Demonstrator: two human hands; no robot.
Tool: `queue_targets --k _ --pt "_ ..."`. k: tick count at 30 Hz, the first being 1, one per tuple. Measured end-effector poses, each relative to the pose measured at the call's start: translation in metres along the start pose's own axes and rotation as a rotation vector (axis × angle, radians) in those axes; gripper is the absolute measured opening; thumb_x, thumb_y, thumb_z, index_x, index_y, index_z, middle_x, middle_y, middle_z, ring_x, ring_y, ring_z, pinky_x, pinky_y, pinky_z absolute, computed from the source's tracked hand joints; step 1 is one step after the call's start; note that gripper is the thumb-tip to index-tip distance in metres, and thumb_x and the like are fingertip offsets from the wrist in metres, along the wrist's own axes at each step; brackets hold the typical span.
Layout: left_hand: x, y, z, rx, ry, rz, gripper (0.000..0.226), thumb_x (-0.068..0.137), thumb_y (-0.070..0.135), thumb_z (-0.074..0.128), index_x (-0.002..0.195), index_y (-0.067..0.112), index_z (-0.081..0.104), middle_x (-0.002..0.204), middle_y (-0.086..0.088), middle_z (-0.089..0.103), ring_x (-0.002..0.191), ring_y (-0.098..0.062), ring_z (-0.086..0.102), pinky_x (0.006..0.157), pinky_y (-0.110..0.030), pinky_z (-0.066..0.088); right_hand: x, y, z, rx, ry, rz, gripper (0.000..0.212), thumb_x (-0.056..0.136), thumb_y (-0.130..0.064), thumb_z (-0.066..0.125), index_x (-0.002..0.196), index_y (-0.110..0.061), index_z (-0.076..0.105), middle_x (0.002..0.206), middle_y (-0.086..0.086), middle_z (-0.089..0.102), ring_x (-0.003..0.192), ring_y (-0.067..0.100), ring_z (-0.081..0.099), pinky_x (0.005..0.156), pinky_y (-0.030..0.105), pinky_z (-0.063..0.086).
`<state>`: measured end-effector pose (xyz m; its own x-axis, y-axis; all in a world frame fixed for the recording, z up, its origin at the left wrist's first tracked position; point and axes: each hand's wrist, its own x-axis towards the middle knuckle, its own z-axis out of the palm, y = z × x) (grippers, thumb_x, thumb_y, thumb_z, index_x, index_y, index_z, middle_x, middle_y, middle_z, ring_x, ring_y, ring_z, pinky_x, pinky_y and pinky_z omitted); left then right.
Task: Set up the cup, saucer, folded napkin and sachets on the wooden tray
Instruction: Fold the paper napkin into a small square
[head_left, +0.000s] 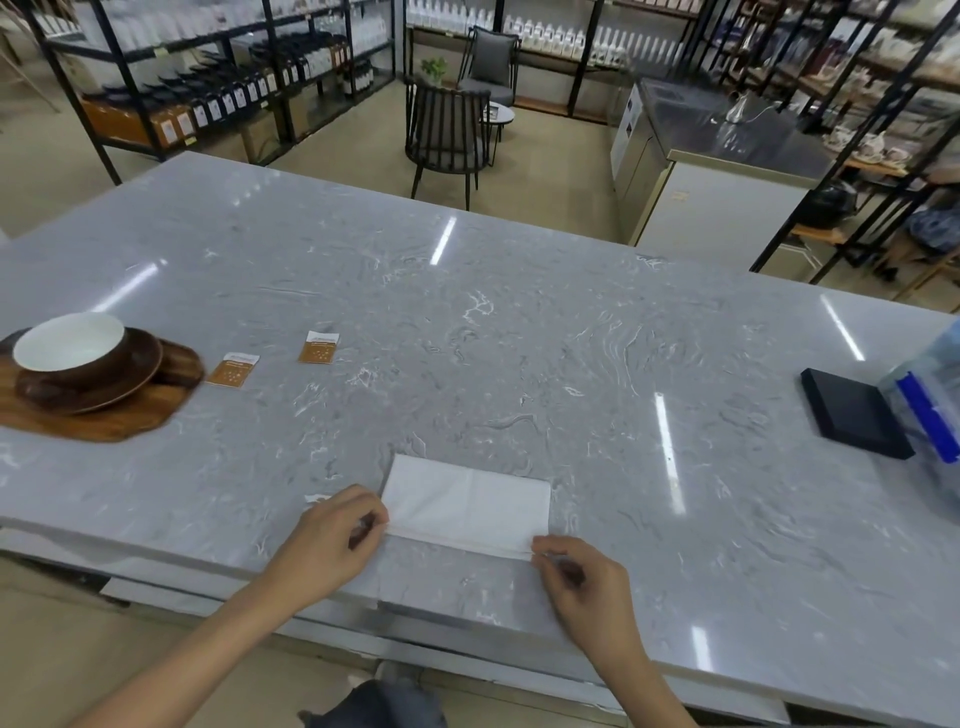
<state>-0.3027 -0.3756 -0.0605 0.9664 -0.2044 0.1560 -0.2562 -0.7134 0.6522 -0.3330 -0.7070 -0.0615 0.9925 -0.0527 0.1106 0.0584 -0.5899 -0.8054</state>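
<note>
A white napkin (467, 499), folded into a rectangle, lies flat on the grey marble counter in front of me. My left hand (332, 540) pinches its near left corner and my right hand (582, 577) pinches its near right corner. At the far left a wooden tray (130, 415) holds a brown saucer (135, 374) with a brown cup (72, 348), white inside, standing on it. Two orange-and-white sachets lie on the counter to the right of the tray, one (232, 370) close to it and the other (318, 348) further right.
A black flat box (852, 415) and a clear plastic container with a blue part (930, 395) sit at the right edge of the counter (519, 322). Beyond it stand black chairs (447, 135), shelving with bottles and a steel cabinet.
</note>
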Motion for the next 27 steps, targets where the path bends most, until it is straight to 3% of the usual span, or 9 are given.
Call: queue_targets --k 4,6,8,10,12,15,17,19,27 --pt "-0.002 -0.001 -0.002 -0.004 -0.022 0.01 0.015 0.089 0.005 0.069 0.09 0.019 0.07 0.092 0.009 0.062 0.081 -0.004 0.063 0.072 -0.035 0.06 -0.003 -0.003 0.001 -0.039 -0.017 -0.045 0.033 0.085 -0.004 0.081 0.096 -0.033 0.074 0.1 -0.015 0.074 0.078 0.001 0.066 0.069 0.009 0.051" --pt "0.001 0.002 -0.002 0.052 -0.007 0.042 0.006 0.09 0.018 0.064 0.091 0.02 0.07 0.097 0.009 0.062 0.087 -0.006 0.06 0.069 -0.034 0.059 -0.005 -0.003 0.003 -0.093 -0.038 -0.082 0.029 0.085 -0.008 0.082 0.097 -0.033 0.074 0.098 -0.02 0.069 0.087 0.006 0.063 0.072 0.013 0.05" --pt "0.011 0.011 0.0 0.163 0.056 0.103 0.021 0.088 0.036 0.057 0.095 0.021 0.07 0.105 0.009 0.062 0.099 -0.008 0.054 0.065 -0.029 0.057 -0.001 -0.009 0.007 -0.194 -0.017 -0.166 0.02 0.088 -0.014 0.079 0.1 -0.029 0.076 0.103 -0.017 0.071 0.098 0.011 0.06 0.08 0.022 0.053" --pt "0.028 0.027 0.008 0.186 0.104 0.148 0.026 0.089 0.038 0.055 0.101 0.02 0.07 0.115 0.006 0.063 0.112 -0.012 0.053 0.073 -0.03 0.056 0.011 -0.021 0.017 -0.27 0.025 -0.272 0.016 0.092 -0.015 0.073 0.105 -0.024 0.077 0.111 -0.01 0.073 0.106 0.016 0.06 0.086 0.029 0.055" --pt "0.051 0.044 0.023 0.192 0.086 0.16 0.029 0.093 0.034 0.056 0.114 0.019 0.069 0.132 0.002 0.061 0.128 -0.018 0.051 0.093 -0.035 0.054 0.031 -0.039 0.032 -0.336 0.047 -0.331 0.023 0.096 -0.019 0.066 0.117 -0.02 0.074 0.126 -0.002 0.071 0.117 0.023 0.062 0.098 0.034 0.052" --pt "0.078 0.053 0.049 0.278 -0.059 0.091 0.047 0.101 0.035 0.046 0.145 0.017 0.052 0.163 0.0 0.035 0.154 -0.021 0.024 0.121 -0.038 0.028 0.059 -0.057 0.061 -0.501 -0.03 -0.225 0.044 0.104 -0.029 0.052 0.146 -0.016 0.055 0.157 0.006 0.049 0.147 0.028 0.041 0.116 0.044 0.037" --pt "0.079 0.043 0.061 0.384 -0.17 0.033 0.058 0.105 0.041 0.034 0.158 0.017 0.031 0.17 0.001 0.015 0.158 -0.02 0.006 0.128 -0.042 0.014 0.064 -0.051 0.075 -0.624 -0.139 -0.123 0.057 0.108 -0.04 0.034 0.16 -0.016 0.03 0.169 0.004 0.023 0.158 0.024 0.017 0.126 0.042 0.019" --pt "0.071 0.029 0.066 0.48 -0.209 -0.007 0.066 0.104 0.051 0.022 0.162 0.02 0.015 0.172 0.001 0.008 0.158 -0.019 0.0 0.129 -0.042 0.005 0.056 -0.035 0.08 -0.692 -0.187 -0.053 0.065 0.107 -0.05 0.019 0.164 -0.019 0.012 0.172 -0.002 0.006 0.159 0.02 0.005 0.128 0.04 0.004" --pt "0.064 0.019 0.062 0.515 -0.191 -0.063 0.08 0.1 0.062 0.017 0.162 0.016 0.0 0.172 -0.002 -0.003 0.158 -0.019 -0.007 0.128 -0.042 0.002 0.039 -0.018 0.069 -0.691 -0.106 0.036 0.08 0.101 -0.065 0.015 0.164 -0.017 0.003 0.172 0.002 0.006 0.159 0.018 0.003 0.13 0.042 0.008"
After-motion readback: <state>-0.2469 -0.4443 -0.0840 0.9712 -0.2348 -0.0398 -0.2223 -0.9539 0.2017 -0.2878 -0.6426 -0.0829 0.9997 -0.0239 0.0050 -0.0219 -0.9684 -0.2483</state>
